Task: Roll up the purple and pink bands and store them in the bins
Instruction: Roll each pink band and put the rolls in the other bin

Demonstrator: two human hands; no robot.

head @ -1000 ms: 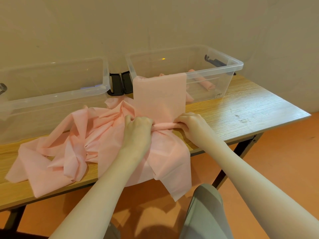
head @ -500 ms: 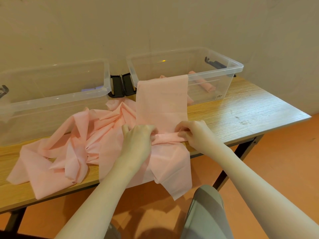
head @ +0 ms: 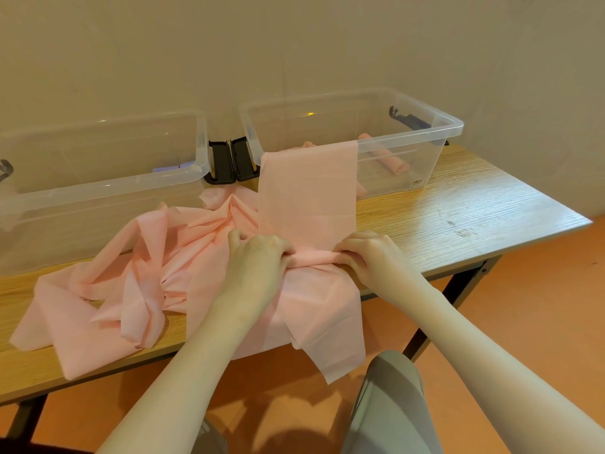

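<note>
A long pink band (head: 307, 194) lies flat from the rim of the right clear bin (head: 435, 126) down to the table's front edge. Its near end is rolled into a thin roll (head: 314, 257). My left hand (head: 258, 257) pinches the roll's left end and my right hand (head: 370, 257) pinches its right end. More pink bands (head: 137, 283) lie crumpled in a pile to the left, and part hangs over the table edge. Rolled pink bands (head: 389, 158) lie inside the right bin. Something purple (head: 167, 167) shows inside the left clear bin (head: 98, 188).
The wooden table (head: 458, 211) stands against a beige wall. Black latches (head: 232, 160) sit between the two bins. Orange floor lies below and to the right. My knee in grey cloth (head: 389, 398) is under the table's front edge.
Both hands have kept rolling the band's near end, and the roll has edged slightly toward the right bin. The camera tilted a little.
</note>
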